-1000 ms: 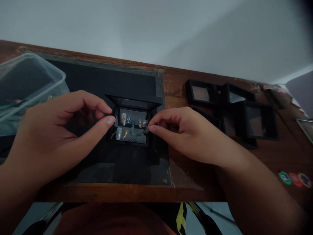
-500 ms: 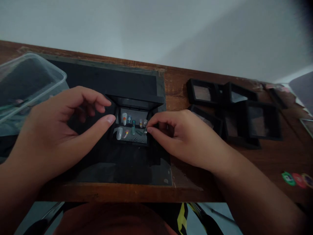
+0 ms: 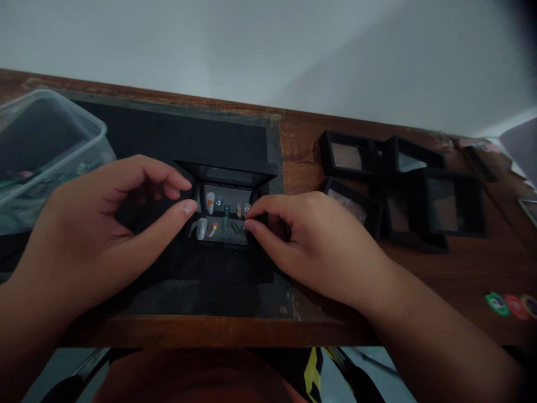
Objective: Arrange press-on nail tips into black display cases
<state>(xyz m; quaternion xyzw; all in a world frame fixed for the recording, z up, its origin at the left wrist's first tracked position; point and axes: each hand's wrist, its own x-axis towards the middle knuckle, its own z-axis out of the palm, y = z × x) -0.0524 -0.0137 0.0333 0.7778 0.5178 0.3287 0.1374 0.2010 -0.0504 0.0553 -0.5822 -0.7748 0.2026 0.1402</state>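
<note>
A small black box (image 3: 216, 244) lies on the dark mat with its hinged lid (image 3: 235, 173) raised at the back. Inside, several decorated artificial nails (image 3: 202, 229) sit in two rows on a grey card with a leaf print; some are clear, some green. My right hand (image 3: 312, 246) reaches over the box's right side, thumb and forefinger pinched on a tiny artificial nail at the right end of the front row, mostly hidden by the fingertips. Beside the box's left edge my left hand (image 3: 104, 224) hovers, thumb and fingers apart, holding nothing.
A clear plastic tub (image 3: 100, 131) with small bagged items stands at the left. Several black window boxes (image 3: 455, 204) are piled at the right on the wooden table (image 3: 419, 280). Small green and red round pieces (image 3: 498, 303) lie at the far right. A wall rises behind.
The view has shifted slightly. My right fingertips remain at the right end of the front row, and my left hand stays beside the box with its fingers apart.
</note>
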